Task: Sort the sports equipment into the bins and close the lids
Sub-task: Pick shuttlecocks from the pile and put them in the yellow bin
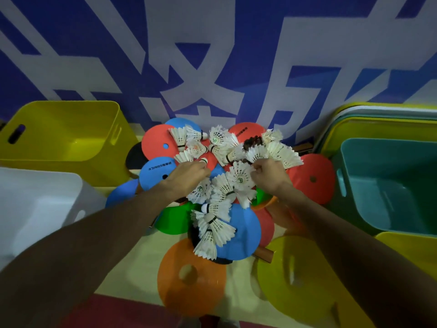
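Both hands work in the heap of shuttlecocks point(217, 223), which lies over flat disc markers point(156, 171) and a paddle point(264, 254) on the floor point(142, 256) between the open bins. The left hand point(189, 174) curls its fingers round one shuttlecock's cork, and the right hand point(269, 174) pinches another's feathers. The feathers interlock, so a lift may drag neighbours along and spill them short of the yellow bin point(63, 138) or teal bin point(387, 185). A hard pinch could crush a skirt. The floor is pale, and a blue wall banner point(212, 55) with large white characters hangs behind.
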Demonstrator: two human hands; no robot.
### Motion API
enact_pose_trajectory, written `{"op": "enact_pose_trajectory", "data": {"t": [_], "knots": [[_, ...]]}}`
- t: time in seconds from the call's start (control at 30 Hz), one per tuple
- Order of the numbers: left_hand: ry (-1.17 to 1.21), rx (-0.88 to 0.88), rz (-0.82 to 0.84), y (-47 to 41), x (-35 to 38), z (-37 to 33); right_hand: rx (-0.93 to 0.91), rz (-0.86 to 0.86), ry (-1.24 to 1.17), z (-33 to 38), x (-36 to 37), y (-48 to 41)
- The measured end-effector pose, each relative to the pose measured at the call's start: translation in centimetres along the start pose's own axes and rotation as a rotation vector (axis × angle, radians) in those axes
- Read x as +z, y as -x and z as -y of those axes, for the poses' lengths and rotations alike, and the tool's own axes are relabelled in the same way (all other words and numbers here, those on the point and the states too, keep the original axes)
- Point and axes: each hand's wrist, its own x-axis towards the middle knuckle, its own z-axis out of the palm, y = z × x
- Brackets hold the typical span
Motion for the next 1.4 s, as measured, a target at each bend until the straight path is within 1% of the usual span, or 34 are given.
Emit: {"op": "enact_pose_trajectory", "data": {"t": [0.1,0.23,0.33,0.43,0.53,0.63,0.73,0.83,0.93,1.07,1.17,1.4], "knots": [[0.077,-0.023,-0.004,1.2,-2.5,0.5,0.036,-0.006,-0.135,1.4,-1.3,-0.1],[0.265,-0.132,-0.086,3.7,-6.0,2.0,0.024,-0.010,-0.222,4.2,-2.7,-0.1],[0.366,-0.202,-0.202,6.3,-8.6,3.4,-0.017,-0.016,-0.240,7.1,-3.1,-0.3],[0.439,-0.324,-0.343,9.8,-10.3,5.5,-0.072,0.020,-0.236,10.4,-2.7,-0.4],[0.612,-0.491,-0.454,12.8,-10.8,8.3,-0.110,0.059,-0.224,13.2,-1.5,-0.9],[0.763,-0.594,-0.528,14.4,-10.6,10.9,-0.093,0.096,-0.267,16.3,-0.2,-2.0],[0.892,-0.642,-0.570,15.4,-10.1,13.7,-0.071,0.148,-0.376,19.8,1.2,-2.6],[1.032,-0.685,-0.609,16.5,-9.5,17.6,-0.060,0.120,-0.426,23.5,3.3,-3.7],[1.115,-0.705,-0.648,17.8,-8.6,22.0,-0.041,0.107,-0.434,27.3,5.8,-5.0],[1.122,-0.736,-0.658,19.5,-7.0,27.8,-0.046,0.112,-0.486,32.8,9.0,-6.3],[1.126,-0.739,-0.650,20.5,-5.9,30.8,-0.045,0.111,-0.476,35.7,11.1,-7.0],[1.193,-0.767,-0.614,21.1,-3.6,35.6,0.047,0.076,-0.477,38.3,15.3,-9.0]]}}
